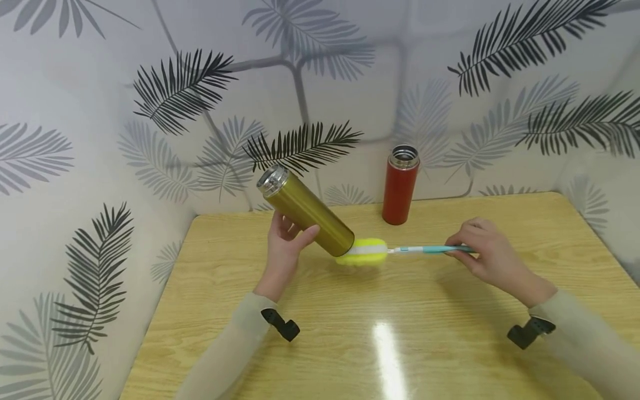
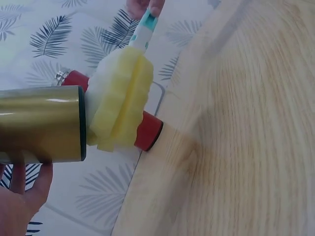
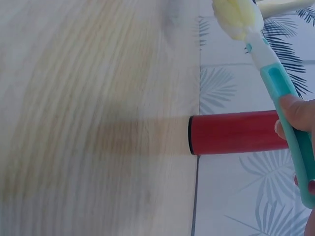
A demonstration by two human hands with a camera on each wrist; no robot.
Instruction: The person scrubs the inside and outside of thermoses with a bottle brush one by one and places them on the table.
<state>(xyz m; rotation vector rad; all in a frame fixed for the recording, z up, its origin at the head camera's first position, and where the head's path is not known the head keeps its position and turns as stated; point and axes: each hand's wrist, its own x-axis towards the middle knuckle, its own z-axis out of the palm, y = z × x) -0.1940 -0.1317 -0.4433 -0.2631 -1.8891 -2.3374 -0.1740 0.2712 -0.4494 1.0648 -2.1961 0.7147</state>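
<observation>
My left hand [image 1: 284, 250] grips a gold thermos bottle [image 1: 312, 214] and holds it tilted above the table, its open steel mouth up to the left and its dark base down to the right. In my right hand [image 1: 487, 253] is a sponge bottle brush, pinched by its teal and white handle [image 1: 432, 249]. The brush's yellow and white sponge head [image 2: 120, 98] lies right at the base end of the gold bottle, outside it. In the right wrist view, thumb and fingers [image 3: 298, 113] close round the teal handle [image 3: 295, 142].
A red thermos bottle [image 1: 400, 186] without a lid stands upright at the back of the wooden table [image 1: 350, 344]. Behind the table rises a leaf-patterned wall covering [image 1: 340, 100]. Each wrist carries a black strap with a small camera [image 1: 282, 325].
</observation>
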